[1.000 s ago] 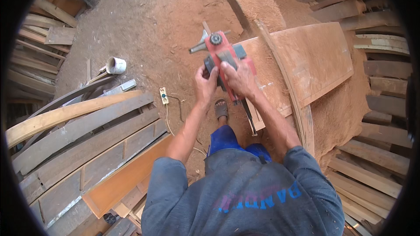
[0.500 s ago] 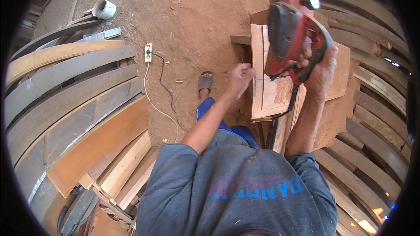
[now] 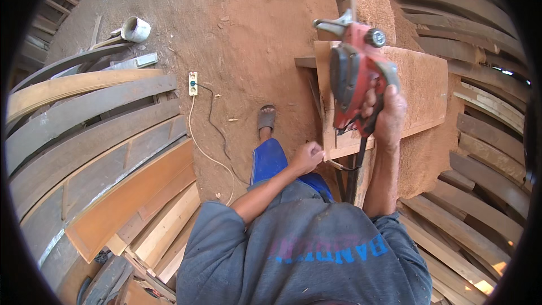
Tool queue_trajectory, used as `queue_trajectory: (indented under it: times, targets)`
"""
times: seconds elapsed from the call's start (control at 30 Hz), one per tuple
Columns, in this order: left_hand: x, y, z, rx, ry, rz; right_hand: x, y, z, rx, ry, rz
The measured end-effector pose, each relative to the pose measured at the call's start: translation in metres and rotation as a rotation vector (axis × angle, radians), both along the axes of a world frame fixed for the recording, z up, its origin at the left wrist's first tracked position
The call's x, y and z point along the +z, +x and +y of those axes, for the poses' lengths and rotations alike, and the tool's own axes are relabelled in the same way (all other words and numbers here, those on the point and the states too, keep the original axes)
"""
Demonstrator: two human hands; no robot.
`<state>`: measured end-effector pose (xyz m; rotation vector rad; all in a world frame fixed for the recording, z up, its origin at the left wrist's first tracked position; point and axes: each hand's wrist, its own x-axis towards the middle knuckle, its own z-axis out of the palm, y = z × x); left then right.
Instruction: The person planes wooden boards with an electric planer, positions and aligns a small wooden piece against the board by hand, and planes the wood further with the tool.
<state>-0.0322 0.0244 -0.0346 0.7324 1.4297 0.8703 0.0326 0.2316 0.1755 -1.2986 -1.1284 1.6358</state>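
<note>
A red and black electric hand planer (image 3: 357, 79) is in my right hand (image 3: 390, 114), fingers wrapped round its rear handle. It sits over the left part of a pale wooden panel (image 3: 418, 82), hiding some of it; whether it touches the wood cannot be made out. A black cord (image 3: 361, 155) hangs from the back of the planer. My left hand (image 3: 306, 158) is closed at the panel's near left corner, fingers curled. Anything inside that hand is hidden.
A long dusty plank (image 3: 370, 0) extends beyond the panel. Stacked boards (image 3: 90, 118) line the left, and more planks (image 3: 480, 164) the right. On the dirt floor lie a power strip (image 3: 193, 83) with cords and, farther off, a white bucket (image 3: 135, 29).
My right hand has brought the planer left and nearer to me, over the panel. My left hand has slid back along the panel's left edge to its near corner.
</note>
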Motion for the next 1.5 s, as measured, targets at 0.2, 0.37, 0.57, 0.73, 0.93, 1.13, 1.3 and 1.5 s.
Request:
queue_trajectory:
  times: [0.2, 0.37, 0.57, 0.73, 0.93, 1.13, 1.3, 1.5]
  targets:
    - [-0.025, -0.076, -0.063, 0.393, -0.115, 0.066, -0.006, -0.004, -0.073, 0.111, -0.134, -0.018]
    - [0.079, -0.075, -0.013, 0.542, 0.143, 0.149, -0.041, 0.026, -0.119, 0.22, -0.106, -0.082]
    - [0.065, -0.043, 0.018, 0.362, 0.271, 0.38, -0.062, 0.03, -0.125, 0.237, -0.029, -0.201]
    - [0.074, -0.072, 0.076, 0.457, 0.203, 0.277, -0.063, -0.001, -0.076, 0.287, -0.022, -0.28]
    - [0.077, -0.143, 0.177, 0.436, 0.309, 0.177, -0.057, -0.067, 0.026, 0.309, 0.204, -0.392]
    - [0.077, -0.139, 0.174, 0.433, 0.341, 0.195, -0.076, -0.061, 0.023, 0.297, 0.286, -0.44]
    - [0.081, -0.082, 0.081, 0.444, 0.273, 0.246, -0.054, -0.009, -0.069, 0.308, 0.104, -0.401]
    - [0.066, -0.093, 0.093, 0.45, 0.257, 0.111, -0.062, -0.017, -0.055, 0.323, 0.135, -0.445]
